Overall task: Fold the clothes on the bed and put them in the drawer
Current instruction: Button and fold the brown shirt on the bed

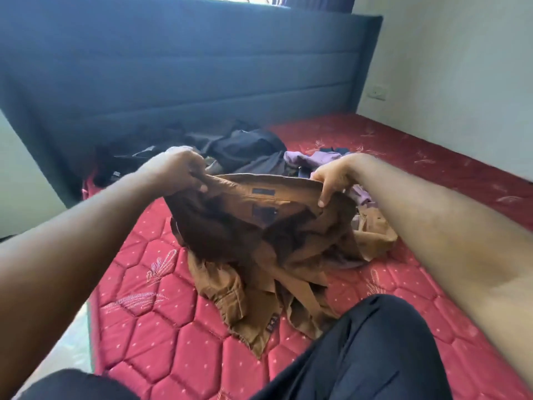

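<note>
Two hands hold one brown garment [259,226] up by its waistband, above the middle of the bed. On the left side of the band, the left hand [176,171] has its fingers curled over the edge of the cloth, with the thumb [203,187] pressed on the near face. On the right side, the right hand [331,177] pinches the band, one fingertip [321,202] pointing down over the front. Between them the waistband is pulled open and fairly taut, and two dark labels show on its inner side. Below the band the rest of the brown cloth hangs down and lies crumpled on the red quilted mattress [161,321], its loose ends spread toward the viewer.

Just beyond the hands, a heap of dark clothes [239,145] lies near the headboard, and a purple garment [314,158] lies beside it to the right, partly hidden by the right hand. A padded blue-grey headboard [187,67] stands behind the heap. The person's dark-trousered knee [375,342] rests on the mattress at the near edge. A wall socket [377,92] sits on the pale wall to the right.
</note>
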`<state>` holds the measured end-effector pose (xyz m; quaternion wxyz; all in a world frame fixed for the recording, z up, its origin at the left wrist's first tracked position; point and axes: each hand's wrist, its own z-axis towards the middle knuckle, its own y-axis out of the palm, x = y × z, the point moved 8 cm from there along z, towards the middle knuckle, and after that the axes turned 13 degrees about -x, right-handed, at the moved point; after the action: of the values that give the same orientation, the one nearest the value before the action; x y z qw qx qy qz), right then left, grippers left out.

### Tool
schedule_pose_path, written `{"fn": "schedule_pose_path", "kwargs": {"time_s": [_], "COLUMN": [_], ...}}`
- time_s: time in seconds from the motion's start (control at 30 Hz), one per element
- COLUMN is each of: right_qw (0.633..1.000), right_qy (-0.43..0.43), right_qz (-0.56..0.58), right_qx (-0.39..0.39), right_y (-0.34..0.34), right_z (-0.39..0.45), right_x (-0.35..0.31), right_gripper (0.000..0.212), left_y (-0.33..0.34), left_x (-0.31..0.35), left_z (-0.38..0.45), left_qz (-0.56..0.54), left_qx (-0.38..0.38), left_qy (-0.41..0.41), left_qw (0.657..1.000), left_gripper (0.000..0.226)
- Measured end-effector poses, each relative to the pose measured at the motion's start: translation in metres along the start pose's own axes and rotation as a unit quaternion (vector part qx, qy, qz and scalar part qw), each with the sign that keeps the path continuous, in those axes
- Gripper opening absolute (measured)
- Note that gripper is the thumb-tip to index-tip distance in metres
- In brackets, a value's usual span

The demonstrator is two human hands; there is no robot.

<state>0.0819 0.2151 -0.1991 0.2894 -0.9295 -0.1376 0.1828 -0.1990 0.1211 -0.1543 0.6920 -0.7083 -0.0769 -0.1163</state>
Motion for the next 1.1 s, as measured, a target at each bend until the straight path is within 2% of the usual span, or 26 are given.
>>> {"fn": "schedule_pose_path", "kwargs": {"time_s": [0.07, 0.13, 0.2, 0.27, 0.37, 0.4, 0.47, 0.53, 0.57, 0.6, 0.63, 0.67, 0.73, 0.77, 0.83, 0.9, 0.97, 1.0, 1.03, 1.07, 1.1], "right_qw": [0.99, 0.967, 0.919, 0.848, 0.758, 0.746, 0.758, 0.791, 0.813, 0.826, 0.821, 0.792, 0.735, 0.724, 0.746, 0.812, 0.889, 0.917, 0.939, 0.957, 0.972], "right_qy": [0.011, -0.034, -0.106, -0.187, -0.274, -0.28, -0.278, -0.257, -0.222, -0.17, -0.113, -0.075, -0.093, -0.121, -0.182, -0.211, -0.194, -0.176, -0.154, -0.127, -0.092], "right_qz": [-0.045, -0.004, 0.125, 0.239, 0.391, 0.42, 0.449, 0.43, 0.395, 0.336, 0.262, 0.193, 0.117, 0.077, 0.001, -0.048, -0.045, -0.025, -0.003, 0.008, -0.006], "right_qx": [0.132, 0.252, 0.358, 0.435, 0.445, 0.434, 0.384, 0.352, 0.367, 0.42, 0.495, 0.575, 0.662, 0.675, 0.641, 0.542, 0.413, 0.358, 0.307, 0.259, 0.215], "right_y": [-0.028, -0.051, -0.075, -0.103, -0.14, -0.15, -0.159, -0.166, -0.17, -0.178, -0.185, -0.189, -0.176, -0.165, -0.144, -0.126, -0.119, -0.118, -0.118, -0.117, -0.115], "right_z": [0.002, -0.009, -0.03, -0.058, -0.088, -0.095, -0.096, -0.098, -0.102, -0.11, -0.121, -0.135, -0.153, -0.155, -0.147, -0.126, -0.092, -0.078, -0.061, -0.046, -0.027], "right_x": [0.005, 0.011, 0.024, 0.03, 0.025, 0.019, 0.009, 0.004, 0.006, 0.012, 0.018, 0.021, 0.016, 0.011, 0.003, -0.003, -0.001, 0.003, 0.01, 0.017, 0.022], "right_gripper": [0.03, 0.03, 0.017, 0.018, 0.02, 0.017, 0.013, 0.017, 0.017, 0.017, 0.019, 0.022, 0.026, 0.031, 0.046, 0.054, 0.048, 0.041, 0.033, 0.026, 0.022], "left_y": [-0.011, -0.032, -0.06, -0.091, -0.131, -0.143, -0.154, -0.16, -0.157, -0.156, -0.152, -0.148, -0.134, -0.126, -0.115, -0.106, -0.101, -0.099, -0.092, -0.079, -0.057], "left_x": [-0.002, -0.004, -0.01, -0.016, -0.022, -0.026, -0.031, -0.034, -0.037, -0.04, -0.041, -0.041, -0.039, -0.041, -0.045, -0.047, -0.051, -0.05, -0.046, -0.036, -0.029], "left_z": [0.003, 0.006, 0.007, 0.008, 0.015, 0.017, 0.017, 0.012, 0.011, 0.01, 0.01, 0.01, 0.014, 0.018, 0.024, 0.028, 0.032, 0.034, 0.039, 0.045, 0.054], "left_qz": [0.044, 0.093, 0.087, 0.066, 0.02, -0.017, -0.086, -0.146, -0.18, -0.208, -0.222, -0.233, -0.244, -0.246, -0.27, -0.282, -0.255, -0.209, -0.117, 0.0, 0.106], "left_qx": [0.054, 0.13, 0.206, 0.273, 0.307, 0.313, 0.332, 0.346, 0.342, 0.334, 0.32, 0.307, 0.267, 0.243, 0.186, 0.131, 0.121, 0.13, 0.116, 0.079, 0.024], "left_qy": [-0.024, -0.046, -0.066, -0.075, -0.075, -0.07, -0.033, 0.018, 0.028, 0.028, 0.022, 0.018, 0.018, 0.014, 0.008, 0.0, -0.023, -0.042, -0.068, -0.084, -0.094], "left_qw": [0.997, 0.986, 0.972, 0.957, 0.949, 0.947, 0.939, 0.927, 0.922, 0.919, 0.921, 0.923, 0.932, 0.938, 0.945, 0.95, 0.959, 0.968, 0.984, 0.993, 0.99], "left_gripper": [0.017, 0.013, 0.013, 0.012, 0.014, 0.015, 0.015, 0.009, 0.016, 0.021, 0.024, 0.026, 0.033, 0.036, 0.037, 0.032, 0.024, 0.019, 0.012, 0.006, 0.011]}}
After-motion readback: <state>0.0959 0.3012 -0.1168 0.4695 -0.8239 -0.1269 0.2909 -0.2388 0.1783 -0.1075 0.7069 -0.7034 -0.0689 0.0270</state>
